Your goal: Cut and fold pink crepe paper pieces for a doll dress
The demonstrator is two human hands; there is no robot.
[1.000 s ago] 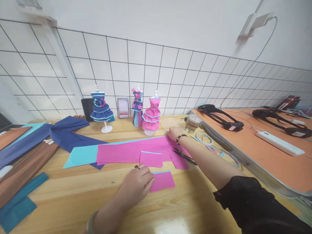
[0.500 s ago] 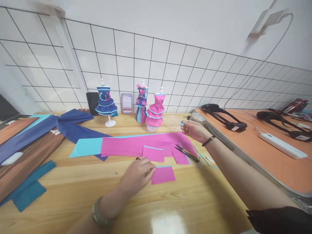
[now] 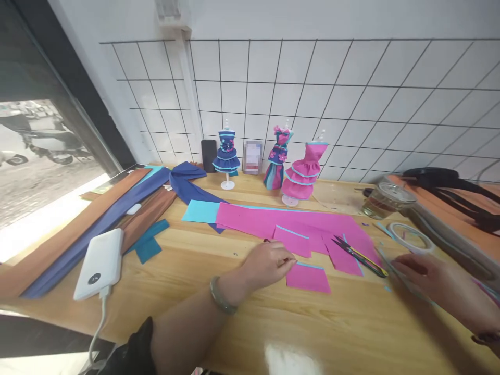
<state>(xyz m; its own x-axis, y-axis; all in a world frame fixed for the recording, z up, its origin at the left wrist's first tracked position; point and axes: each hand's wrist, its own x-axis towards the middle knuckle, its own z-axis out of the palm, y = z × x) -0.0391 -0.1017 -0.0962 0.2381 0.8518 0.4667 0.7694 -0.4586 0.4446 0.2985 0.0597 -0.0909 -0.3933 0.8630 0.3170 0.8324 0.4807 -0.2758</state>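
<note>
My left hand is pinched closed at the upper left corner of a small pink piece of cloth or crepe paper with a light blue top edge. What its fingertips hold, if anything, is too small to make out. At the right, my right hand is low over the table, smeared by motion, beside a thin pale blue strip and a white ring-shaped roll. Between the hands, black-and-yellow thread snips lie on another pink piece. A blue-edged pink piece rests on the long pink sheet.
Behind stand small dress forms in a blue dress, a mixed-colour dress and a pink tiered dress. A glass jar is at the right. Folded brown and blue cloth and a white power bank lie left.
My view has turned left. My right hand has come down from near the jar to the right side of the table. My left hand stays at the small pink piece's corner.
</note>
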